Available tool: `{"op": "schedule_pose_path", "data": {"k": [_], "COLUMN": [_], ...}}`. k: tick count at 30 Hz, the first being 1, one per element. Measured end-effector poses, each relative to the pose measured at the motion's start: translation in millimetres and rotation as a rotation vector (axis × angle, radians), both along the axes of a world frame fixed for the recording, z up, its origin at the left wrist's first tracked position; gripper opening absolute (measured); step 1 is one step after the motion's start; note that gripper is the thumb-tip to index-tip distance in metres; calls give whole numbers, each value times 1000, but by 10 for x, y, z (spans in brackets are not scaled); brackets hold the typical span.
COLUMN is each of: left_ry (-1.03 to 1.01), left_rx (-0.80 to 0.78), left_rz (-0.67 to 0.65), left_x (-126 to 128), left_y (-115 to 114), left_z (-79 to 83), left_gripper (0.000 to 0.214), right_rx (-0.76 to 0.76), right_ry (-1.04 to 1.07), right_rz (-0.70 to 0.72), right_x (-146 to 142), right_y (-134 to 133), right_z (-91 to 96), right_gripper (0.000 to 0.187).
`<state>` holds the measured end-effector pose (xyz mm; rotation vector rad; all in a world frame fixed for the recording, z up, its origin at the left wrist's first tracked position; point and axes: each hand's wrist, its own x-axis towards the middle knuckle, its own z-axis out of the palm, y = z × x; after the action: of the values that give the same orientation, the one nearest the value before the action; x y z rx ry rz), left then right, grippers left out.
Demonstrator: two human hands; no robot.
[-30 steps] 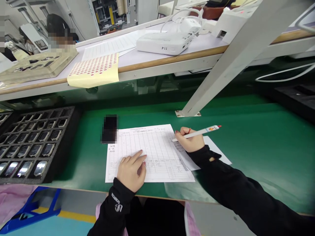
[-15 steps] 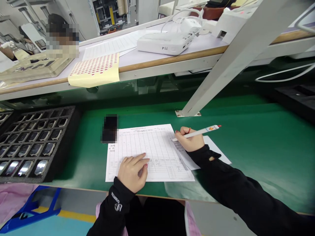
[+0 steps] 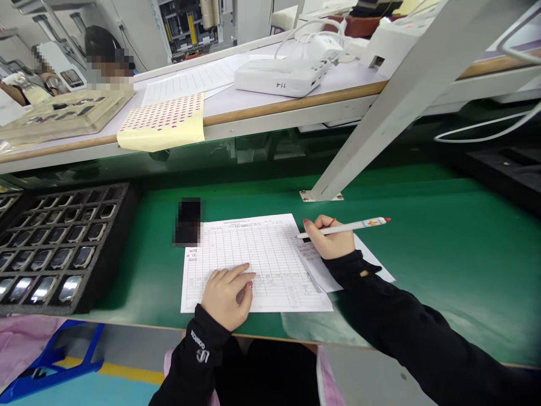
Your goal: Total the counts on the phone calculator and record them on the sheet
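Note:
A printed form with a table grid (image 3: pixel 236 242) lies on the green work surface in front of me. My left hand (image 3: pixel 228 296) rests on its lower part, fingers stretched and apart, holding nothing. In my right hand (image 3: pixel 333 238) is a white pen (image 3: pixel 359 225) with a red end, gripped between thumb and fingers. The pen's tip is at the form's right edge; whether it touches the paper I cannot tell. Beneath the form and my right wrist lies a second sheet with writing (image 3: pixel 372 262), partly covered. A dark phone-like object (image 3: pixel 188 223), pixelated, lies by the form's upper left corner.
A black foam tray (image 3: pixel 110 248) holding several watch-like cases stands at left. A slanted metal post (image 3: pixel 363 135) is bolted down behind my right hand. The shelf above bears a white box (image 3: pixel 274 78) and a yellow sticker sheet (image 3: pixel 164 127). Beyond, a person (image 3: pixel 101 48) sits.
My right hand with the pen has shifted slightly to the right, and the pen lies a little flatter. My left hand stays in place on the form.

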<state>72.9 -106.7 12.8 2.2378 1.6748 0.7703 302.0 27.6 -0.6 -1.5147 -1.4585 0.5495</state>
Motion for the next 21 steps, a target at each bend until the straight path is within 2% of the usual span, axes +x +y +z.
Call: {"op": "schedule_pose_path", "data": {"k": [6,14,21], "left_ry": [7,16,24], "left_rx": [8,14,8], "left_rz": [-2,-1,-5], "left_x": [5,4,5], "left_y": [-5,11,14], "left_z": [0,-1,11], "left_gripper": [26,25,25], "right_rx": [-37,-84,-52], "right_ry": [-6,14,33], "right_rz": [21,59,84], "right_x": [22,44,59], "right_y": [-45,-235,-266], "right_z": [40,55,34], "right_gripper": [39,40,40]}}
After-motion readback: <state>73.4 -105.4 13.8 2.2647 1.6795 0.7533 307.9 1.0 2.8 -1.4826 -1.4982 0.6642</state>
